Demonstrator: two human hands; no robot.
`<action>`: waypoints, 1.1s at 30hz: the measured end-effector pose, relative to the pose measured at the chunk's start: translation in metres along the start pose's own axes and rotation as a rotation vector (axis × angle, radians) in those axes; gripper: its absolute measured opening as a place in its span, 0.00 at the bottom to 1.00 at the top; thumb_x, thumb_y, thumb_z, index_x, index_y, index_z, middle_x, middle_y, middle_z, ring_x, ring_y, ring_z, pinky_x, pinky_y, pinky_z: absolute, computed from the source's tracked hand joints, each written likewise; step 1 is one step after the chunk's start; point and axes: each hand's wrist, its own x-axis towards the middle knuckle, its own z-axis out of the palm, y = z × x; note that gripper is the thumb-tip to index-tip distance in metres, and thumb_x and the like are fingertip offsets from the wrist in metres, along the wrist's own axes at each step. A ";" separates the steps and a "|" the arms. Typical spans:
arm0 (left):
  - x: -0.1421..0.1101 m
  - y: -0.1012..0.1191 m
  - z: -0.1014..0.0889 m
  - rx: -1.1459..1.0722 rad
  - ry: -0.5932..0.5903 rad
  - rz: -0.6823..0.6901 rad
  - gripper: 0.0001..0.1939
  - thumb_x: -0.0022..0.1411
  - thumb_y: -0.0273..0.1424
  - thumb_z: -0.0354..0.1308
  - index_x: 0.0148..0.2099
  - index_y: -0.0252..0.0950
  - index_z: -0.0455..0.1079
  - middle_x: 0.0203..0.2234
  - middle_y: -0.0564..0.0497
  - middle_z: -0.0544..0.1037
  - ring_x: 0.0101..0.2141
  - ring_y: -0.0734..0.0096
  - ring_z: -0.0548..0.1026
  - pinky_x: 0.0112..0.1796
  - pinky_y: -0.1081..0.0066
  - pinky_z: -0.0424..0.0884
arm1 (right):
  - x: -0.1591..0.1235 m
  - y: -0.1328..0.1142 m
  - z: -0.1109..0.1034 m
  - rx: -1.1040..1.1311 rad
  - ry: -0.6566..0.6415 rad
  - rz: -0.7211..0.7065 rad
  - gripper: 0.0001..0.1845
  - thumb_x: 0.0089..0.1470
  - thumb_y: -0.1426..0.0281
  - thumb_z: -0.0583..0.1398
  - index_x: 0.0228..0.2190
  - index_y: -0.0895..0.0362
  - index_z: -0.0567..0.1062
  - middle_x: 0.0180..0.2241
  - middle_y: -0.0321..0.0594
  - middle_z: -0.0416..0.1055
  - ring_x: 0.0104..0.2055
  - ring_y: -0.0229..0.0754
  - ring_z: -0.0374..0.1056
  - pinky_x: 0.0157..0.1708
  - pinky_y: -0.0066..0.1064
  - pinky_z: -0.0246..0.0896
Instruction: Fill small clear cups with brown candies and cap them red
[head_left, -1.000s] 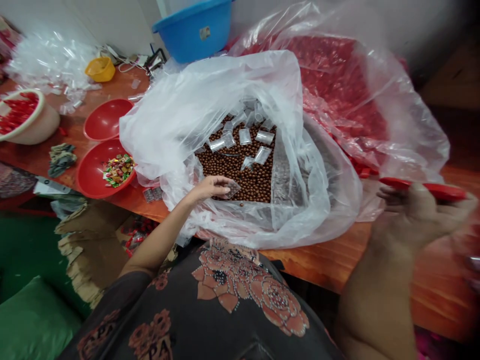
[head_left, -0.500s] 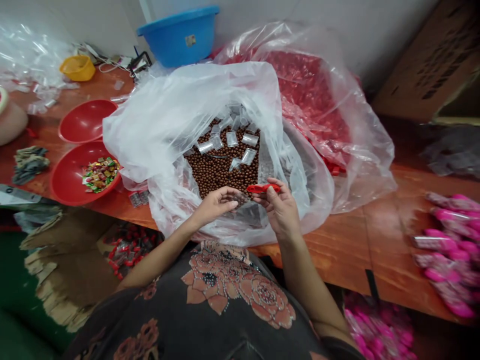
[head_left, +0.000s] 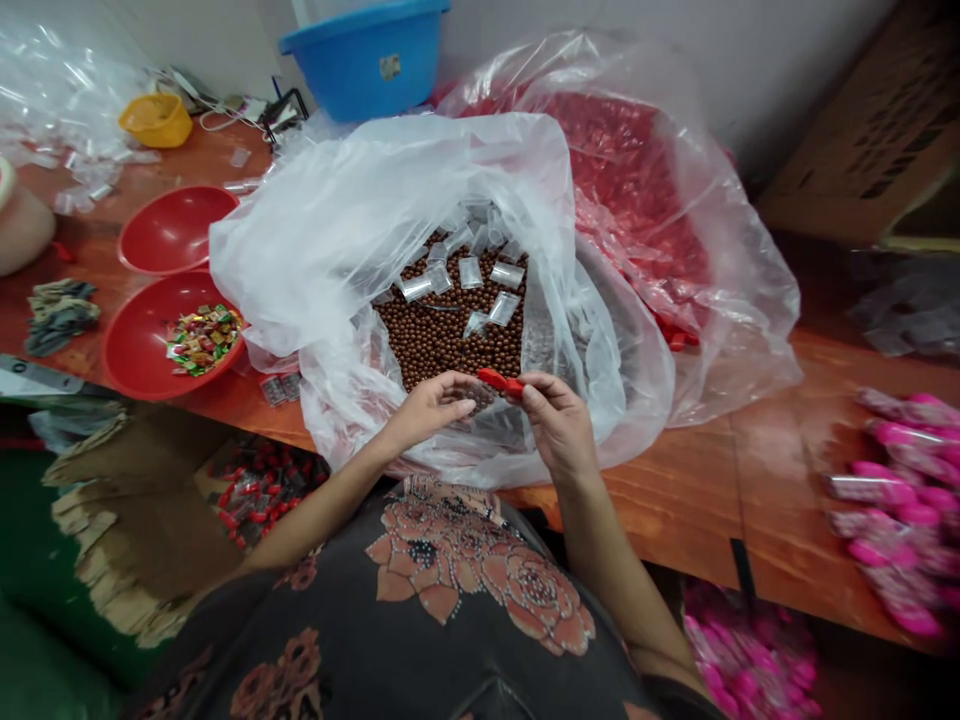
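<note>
My left hand (head_left: pixel 439 408) is closed around a small clear plastic container (head_left: pixel 484 393), its fingers over the near edge of the bag. Between the thumb and fingers of my right hand (head_left: pixel 559 420) is a red plastic cap (head_left: pixel 501 383), which meets the open end of the container. Below and beyond both hands, small round brown balls (head_left: pixel 442 345) fill a large white plastic bag (head_left: pixel 300 240). Several empty clear containers (head_left: pixel 470 272) lie on top of the balls. What the held container has inside is hard to make out.
Two red bowls (head_left: pixel 124 345) stand at left, the nearer holding wrapped candies (head_left: pixel 202 340). A blue basin (head_left: pixel 367 70) is at the back, beside a clear bag of red pieces (head_left: pixel 637 180). Pink-capped containers (head_left: pixel 900 490) lie at right. Below the table is a cardboard box (head_left: pixel 142 520).
My right hand has turned the red cap and brought it left against the container. My left hand has stayed nearly still. The whole view has shifted slightly.
</note>
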 end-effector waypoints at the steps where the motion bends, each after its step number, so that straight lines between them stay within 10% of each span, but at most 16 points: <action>1: 0.000 0.000 0.000 -0.001 -0.004 0.002 0.19 0.56 0.33 0.65 0.49 0.34 0.70 0.45 0.43 0.75 0.43 0.67 0.75 0.39 0.68 0.77 | -0.001 0.001 -0.001 -0.039 -0.012 -0.036 0.10 0.47 0.62 0.68 0.33 0.51 0.78 0.38 0.34 0.73 0.38 0.34 0.70 0.42 0.29 0.71; 9: -0.002 -0.001 0.001 0.012 -0.017 -0.028 0.18 0.56 0.32 0.64 0.48 0.35 0.70 0.45 0.44 0.76 0.44 0.67 0.75 0.40 0.68 0.76 | -0.004 0.003 -0.001 -0.089 -0.003 -0.046 0.21 0.43 0.65 0.71 0.42 0.47 0.77 0.43 0.35 0.75 0.41 0.37 0.73 0.46 0.33 0.71; 19: 0.003 -0.011 0.006 0.195 0.022 0.108 0.15 0.60 0.31 0.60 0.49 0.34 0.72 0.44 0.46 0.77 0.42 0.69 0.75 0.42 0.68 0.74 | -0.005 0.000 0.012 -0.190 0.060 0.074 0.14 0.51 0.56 0.65 0.35 0.52 0.80 0.23 0.32 0.69 0.22 0.30 0.60 0.20 0.24 0.56; 25: 0.001 -0.009 0.013 0.253 0.106 0.133 0.16 0.59 0.29 0.60 0.51 0.34 0.72 0.47 0.45 0.78 0.47 0.67 0.75 0.52 0.65 0.69 | -0.006 -0.002 0.018 -0.690 0.033 -0.284 0.15 0.61 0.57 0.56 0.35 0.51 0.80 0.35 0.38 0.71 0.35 0.37 0.66 0.35 0.32 0.65; 33: 0.003 -0.015 0.009 0.139 0.126 0.156 0.17 0.58 0.31 0.62 0.50 0.33 0.72 0.44 0.45 0.80 0.44 0.67 0.77 0.48 0.65 0.73 | 0.001 -0.001 0.002 -1.212 -0.319 -0.666 0.28 0.61 0.57 0.56 0.58 0.58 0.66 0.43 0.50 0.70 0.45 0.47 0.67 0.45 0.41 0.67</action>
